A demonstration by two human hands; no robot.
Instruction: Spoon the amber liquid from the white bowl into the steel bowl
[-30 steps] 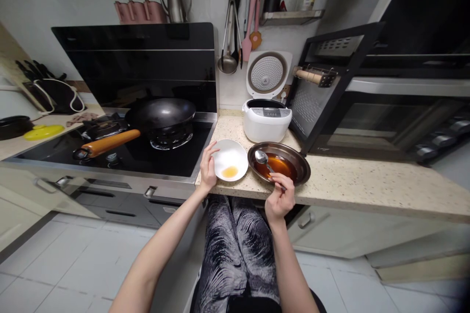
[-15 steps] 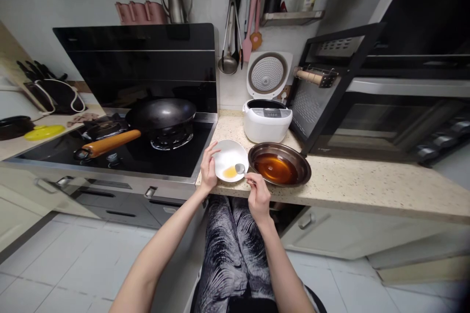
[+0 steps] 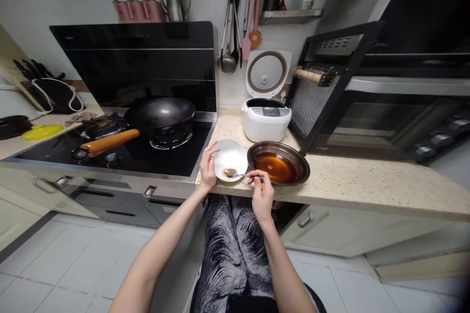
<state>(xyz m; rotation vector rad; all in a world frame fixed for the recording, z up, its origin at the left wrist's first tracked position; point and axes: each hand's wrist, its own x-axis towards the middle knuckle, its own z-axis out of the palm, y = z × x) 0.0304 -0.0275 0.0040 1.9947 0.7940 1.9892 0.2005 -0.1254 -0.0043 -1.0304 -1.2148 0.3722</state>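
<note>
A white bowl (image 3: 230, 151) stands on the counter near its front edge, with a small amount of yellowish liquid at its bottom. My left hand (image 3: 208, 167) grips the bowl's left side, fingers over the rim. A metal spoon (image 3: 231, 173) is pinched in my right hand (image 3: 262, 193); its head lies in the bowl over the liquid, mostly covering it. Just right of the bowl is a dark metal basin (image 3: 307, 168) holding amber-brown liquid, close behind my right hand.
A white rice cooker (image 3: 267, 124) with its lid up stands behind the basin. To the left, a black wok (image 3: 161, 112) with a wooden handle (image 3: 110, 142) sits on the stove (image 3: 147, 164). A black rack and an oven (image 3: 389, 122) stand at the right.
The spoon's head has moved left and turned flatter, now over the yellow liquid. My right hand has shifted slightly right and turned; my left hand keeps its hold on the bowl.
</note>
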